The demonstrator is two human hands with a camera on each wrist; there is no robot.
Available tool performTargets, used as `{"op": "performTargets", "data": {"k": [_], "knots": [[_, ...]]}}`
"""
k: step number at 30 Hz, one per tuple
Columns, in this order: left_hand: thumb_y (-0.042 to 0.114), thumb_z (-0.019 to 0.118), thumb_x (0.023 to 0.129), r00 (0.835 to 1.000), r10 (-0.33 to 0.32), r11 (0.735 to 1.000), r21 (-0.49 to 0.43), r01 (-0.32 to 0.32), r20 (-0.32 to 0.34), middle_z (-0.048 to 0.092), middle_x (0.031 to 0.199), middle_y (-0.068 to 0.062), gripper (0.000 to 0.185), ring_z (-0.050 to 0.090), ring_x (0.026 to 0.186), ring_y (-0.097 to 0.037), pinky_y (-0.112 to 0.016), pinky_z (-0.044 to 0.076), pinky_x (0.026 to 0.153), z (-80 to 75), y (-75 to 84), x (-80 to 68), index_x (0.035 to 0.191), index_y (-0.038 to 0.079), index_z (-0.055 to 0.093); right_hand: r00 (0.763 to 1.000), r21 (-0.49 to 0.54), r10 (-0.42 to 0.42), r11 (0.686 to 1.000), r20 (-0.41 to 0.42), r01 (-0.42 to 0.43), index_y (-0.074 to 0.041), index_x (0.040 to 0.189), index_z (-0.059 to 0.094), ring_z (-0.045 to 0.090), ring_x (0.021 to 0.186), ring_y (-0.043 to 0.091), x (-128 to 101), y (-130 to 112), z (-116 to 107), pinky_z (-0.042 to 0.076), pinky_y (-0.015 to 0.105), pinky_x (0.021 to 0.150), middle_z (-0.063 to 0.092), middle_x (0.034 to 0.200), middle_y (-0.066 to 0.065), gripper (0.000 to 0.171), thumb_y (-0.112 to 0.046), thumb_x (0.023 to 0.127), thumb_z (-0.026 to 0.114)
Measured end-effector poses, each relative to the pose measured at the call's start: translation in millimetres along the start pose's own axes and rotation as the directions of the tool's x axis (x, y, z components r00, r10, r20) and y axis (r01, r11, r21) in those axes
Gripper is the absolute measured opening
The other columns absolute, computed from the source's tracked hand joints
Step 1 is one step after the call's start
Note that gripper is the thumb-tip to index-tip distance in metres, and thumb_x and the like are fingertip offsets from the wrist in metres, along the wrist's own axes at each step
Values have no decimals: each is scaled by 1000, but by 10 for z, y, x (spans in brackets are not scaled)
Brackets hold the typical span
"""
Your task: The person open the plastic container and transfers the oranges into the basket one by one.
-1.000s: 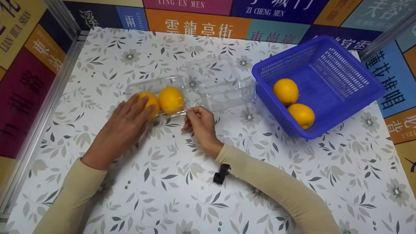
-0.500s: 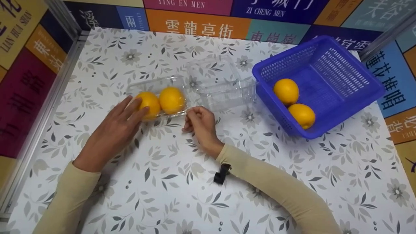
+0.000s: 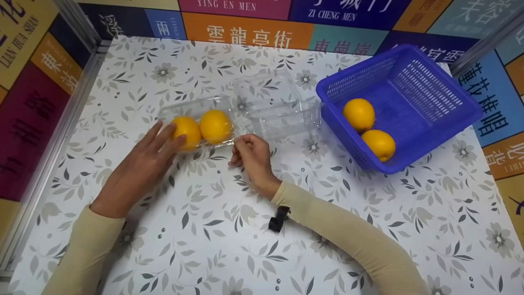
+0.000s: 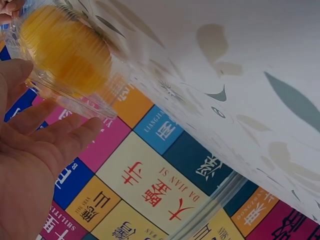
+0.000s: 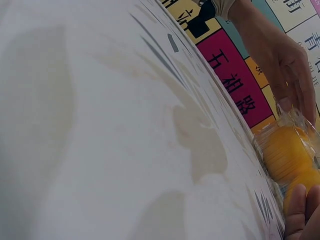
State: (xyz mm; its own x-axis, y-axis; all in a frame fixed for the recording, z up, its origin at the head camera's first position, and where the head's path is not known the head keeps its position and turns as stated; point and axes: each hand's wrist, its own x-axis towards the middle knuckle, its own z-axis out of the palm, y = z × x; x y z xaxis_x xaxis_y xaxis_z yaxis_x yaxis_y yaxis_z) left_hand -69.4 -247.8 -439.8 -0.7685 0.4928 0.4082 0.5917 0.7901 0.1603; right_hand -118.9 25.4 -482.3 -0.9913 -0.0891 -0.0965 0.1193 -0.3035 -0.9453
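A clear plastic container [image 3: 192, 107] lies left of centre in the head view. Inside it sit two oranges, the left orange [image 3: 186, 133] touching the right orange [image 3: 215, 126]. My left hand [image 3: 133, 170] is at the container's left end, fingers loosely extended and spread. In the left wrist view they stand beside the ribbed plastic wall, not curled round it. Curled, my right hand [image 3: 256, 162] pinches the container's front right corner between thumb and forefinger. The right wrist view catches the fingers [image 5: 298, 205] of that hand in front of an orange. Whether a lid covers the oranges, I cannot tell.
Just right of it stands another clear plastic container [image 3: 286, 119], its lid [image 3: 268, 88] folded back. A blue-purple basket [image 3: 444, 133] holds two more oranges [image 3: 359, 115] on the right. The flower-patterned tabletop [image 3: 196, 254] meets colourful printed panels [image 3: 254, 35] behind.
My left hand has drawn back left and down, uncovering more of the left orange, then stayed nearly still. My right hand keeps its place at the corner.
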Motion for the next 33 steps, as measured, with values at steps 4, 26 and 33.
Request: {"op": "performTargets", "data": {"k": [4,26,33], "knots": [[-7,79,97,999,-36,999,-7,36,25,49,164,-28,61,45,151,-55,-66,53,110,5,14,-26,152,5,56,1000,20,-4,1000,3,3,15,104,63,63,58,14,-1,7,-4,64,29,57,65,82,18,13,2,104,60],[-4,74,102,996,-93,995,-46,93,-5,48,166,-26,54,50,149,-51,-63,56,107,45,41,-66,151,4,53,975,40,181,982,132,-187,8,111,66,72,65,20,-281,28,269,64,32,55,75,105,31,13,-3,105,64],[-3,73,103,997,-81,994,-73,80,-18,51,162,-28,50,51,146,-53,-63,58,104,81,21,-47,149,4,54,938,85,296,945,182,-315,11,119,67,76,70,23,-348,77,453,66,33,62,76,115,30,21,-5,107,64]]}}
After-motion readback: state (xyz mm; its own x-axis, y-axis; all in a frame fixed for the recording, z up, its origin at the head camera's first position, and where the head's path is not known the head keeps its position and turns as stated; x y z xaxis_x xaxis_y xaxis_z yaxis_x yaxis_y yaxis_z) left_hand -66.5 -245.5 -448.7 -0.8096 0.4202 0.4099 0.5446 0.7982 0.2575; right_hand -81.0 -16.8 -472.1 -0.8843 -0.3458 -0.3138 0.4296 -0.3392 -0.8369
